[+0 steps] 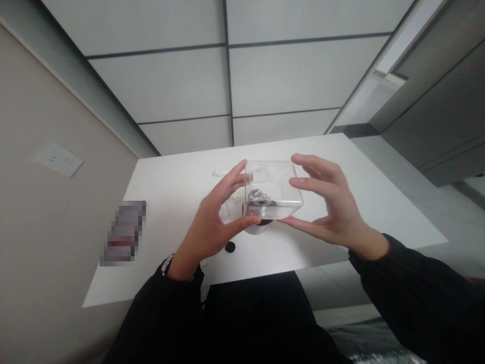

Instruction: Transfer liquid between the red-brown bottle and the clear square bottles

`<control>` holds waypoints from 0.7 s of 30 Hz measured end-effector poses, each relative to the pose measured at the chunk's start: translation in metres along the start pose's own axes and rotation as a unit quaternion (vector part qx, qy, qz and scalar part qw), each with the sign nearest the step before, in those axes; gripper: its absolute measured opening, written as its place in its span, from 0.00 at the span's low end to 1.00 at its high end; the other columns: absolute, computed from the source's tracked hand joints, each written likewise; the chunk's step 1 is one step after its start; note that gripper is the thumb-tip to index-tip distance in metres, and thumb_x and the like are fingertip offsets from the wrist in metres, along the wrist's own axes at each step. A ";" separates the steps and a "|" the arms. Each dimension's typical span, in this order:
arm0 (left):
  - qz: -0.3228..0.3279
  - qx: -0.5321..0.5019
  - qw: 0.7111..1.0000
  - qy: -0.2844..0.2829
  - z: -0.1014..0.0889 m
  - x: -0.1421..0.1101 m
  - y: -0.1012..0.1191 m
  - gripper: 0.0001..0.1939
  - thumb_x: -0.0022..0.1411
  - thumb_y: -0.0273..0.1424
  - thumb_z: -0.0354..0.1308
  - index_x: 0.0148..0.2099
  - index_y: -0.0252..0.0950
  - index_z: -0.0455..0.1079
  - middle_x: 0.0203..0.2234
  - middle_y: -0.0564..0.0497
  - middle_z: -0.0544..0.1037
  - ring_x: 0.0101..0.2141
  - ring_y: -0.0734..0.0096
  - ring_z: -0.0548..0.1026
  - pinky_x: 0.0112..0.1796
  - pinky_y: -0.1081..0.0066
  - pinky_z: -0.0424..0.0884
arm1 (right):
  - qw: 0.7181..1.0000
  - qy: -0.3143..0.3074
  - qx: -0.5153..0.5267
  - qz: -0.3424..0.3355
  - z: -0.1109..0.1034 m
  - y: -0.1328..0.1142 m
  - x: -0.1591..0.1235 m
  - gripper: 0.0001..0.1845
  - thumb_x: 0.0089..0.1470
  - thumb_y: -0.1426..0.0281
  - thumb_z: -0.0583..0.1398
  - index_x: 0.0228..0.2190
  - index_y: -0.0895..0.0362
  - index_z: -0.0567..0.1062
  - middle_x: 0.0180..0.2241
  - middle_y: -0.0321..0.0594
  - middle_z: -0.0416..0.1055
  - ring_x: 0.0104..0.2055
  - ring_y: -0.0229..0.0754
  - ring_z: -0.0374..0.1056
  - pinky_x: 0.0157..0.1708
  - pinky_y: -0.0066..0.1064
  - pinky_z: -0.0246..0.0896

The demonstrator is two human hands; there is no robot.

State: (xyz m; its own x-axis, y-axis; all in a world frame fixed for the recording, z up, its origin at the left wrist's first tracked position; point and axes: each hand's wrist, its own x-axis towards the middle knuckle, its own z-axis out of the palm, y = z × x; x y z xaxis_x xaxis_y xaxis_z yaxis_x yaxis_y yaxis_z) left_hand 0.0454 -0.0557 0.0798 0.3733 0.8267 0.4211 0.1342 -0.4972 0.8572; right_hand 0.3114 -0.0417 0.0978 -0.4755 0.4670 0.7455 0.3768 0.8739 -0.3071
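Observation:
A clear box-shaped plastic container [273, 184] is held up above the white table between both hands. My left hand [217, 217] grips its left side, thumb low at the front corner and fingers behind. On the right side, the fingertips and thumb of my right hand [335, 202] press against the container. Through its clear wall shows something dark and shiny; whether that lies inside or behind cannot be made out. Below and partly hidden by the container is a roundish clear item with a dark red part [264, 222]. Near my left wrist lies a small black disc [230, 247].
The white table [170, 227] reaches to both sides. A blurred-out flat item [123, 232] lies at its left edge. Behind my left fingers are a small clear piece [220, 173] and other clear material. A wall with a socket [60, 160] stands left, panelled doors [182, 86] behind.

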 end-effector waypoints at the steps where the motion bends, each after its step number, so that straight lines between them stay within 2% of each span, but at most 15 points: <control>1: -0.001 0.000 1.000 0.000 0.000 0.000 0.000 0.49 0.63 0.40 0.74 0.78 0.51 0.54 0.72 0.42 0.67 0.67 0.49 0.71 0.69 0.49 0.66 | 1.000 0.001 0.001 0.002 0.000 0.000 0.000 0.45 0.53 0.66 0.74 0.67 0.36 0.64 0.67 0.43 0.64 0.69 0.55 0.66 0.66 0.57 0.71; 21: 0.010 0.006 1.000 0.004 0.000 -0.003 0.000 0.48 0.63 0.40 0.73 0.78 0.52 0.55 0.74 0.44 0.63 0.67 0.47 0.71 0.69 0.47 0.67 | 1.000 0.001 0.002 -0.015 -0.001 -0.003 0.001 0.43 0.55 0.68 0.73 0.66 0.39 0.65 0.65 0.46 0.66 0.67 0.54 0.67 0.61 0.55 0.76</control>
State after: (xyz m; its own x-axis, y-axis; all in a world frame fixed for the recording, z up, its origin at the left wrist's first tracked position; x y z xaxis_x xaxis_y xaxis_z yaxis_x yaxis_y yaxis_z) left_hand 0.0444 -0.0585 0.0788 0.3691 0.8188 0.4397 0.1373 -0.5159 0.8456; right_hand 0.3105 -0.0443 0.1004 -0.4846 0.4408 0.7555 0.3597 0.8878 -0.2872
